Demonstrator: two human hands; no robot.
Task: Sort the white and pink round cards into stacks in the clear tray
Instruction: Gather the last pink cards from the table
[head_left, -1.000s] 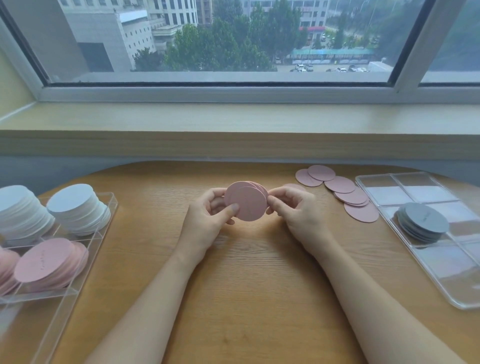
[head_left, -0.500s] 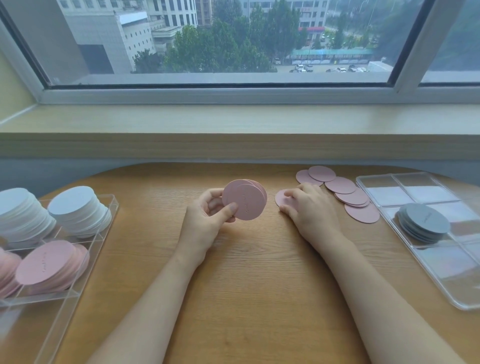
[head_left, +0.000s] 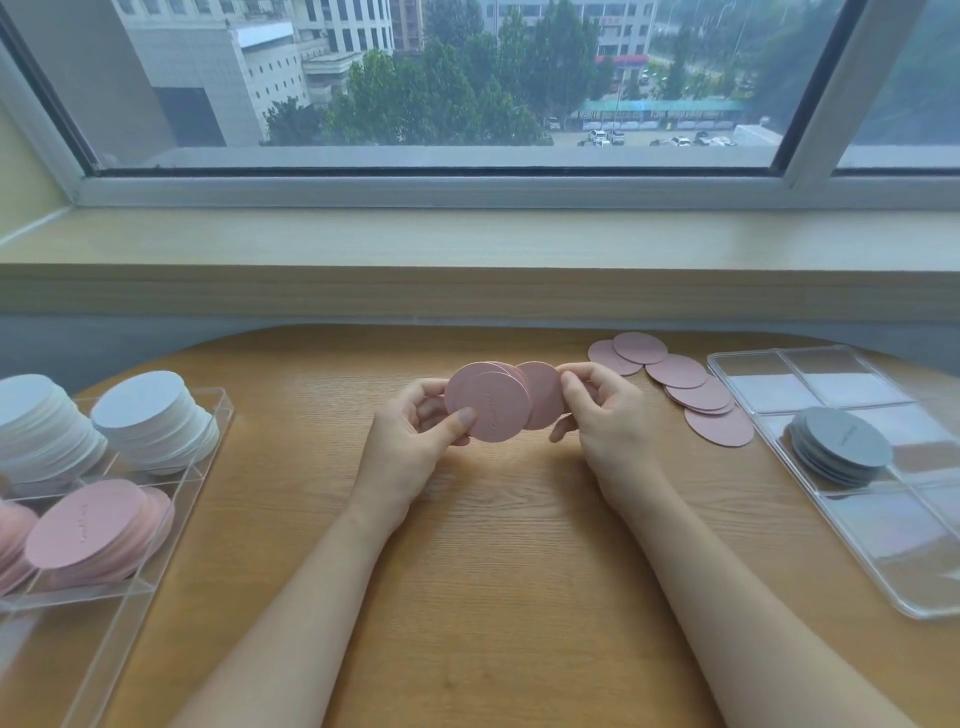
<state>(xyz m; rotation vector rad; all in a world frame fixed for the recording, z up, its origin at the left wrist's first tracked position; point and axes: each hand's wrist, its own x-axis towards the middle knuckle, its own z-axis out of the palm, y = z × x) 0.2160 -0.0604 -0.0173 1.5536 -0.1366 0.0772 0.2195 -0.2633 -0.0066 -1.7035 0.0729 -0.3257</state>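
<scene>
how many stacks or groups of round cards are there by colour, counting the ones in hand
white stacks: 2
pink stacks in the left tray: 2
pink group in the hands: 1
pink spread on the table: 1
grey stack: 1
total: 7

Your two arms are showing from the lower edge of the view, bare from the forearms to the fingertips. You are wearing no sleeves, cuffs, gloves, rings, watch or bracelets on your left hand (head_left: 415, 441) or right hand (head_left: 605, 423). Your fingernails are showing short and unpainted. Both wrists are appearing slim, the forearms smooth and unmarked.
</scene>
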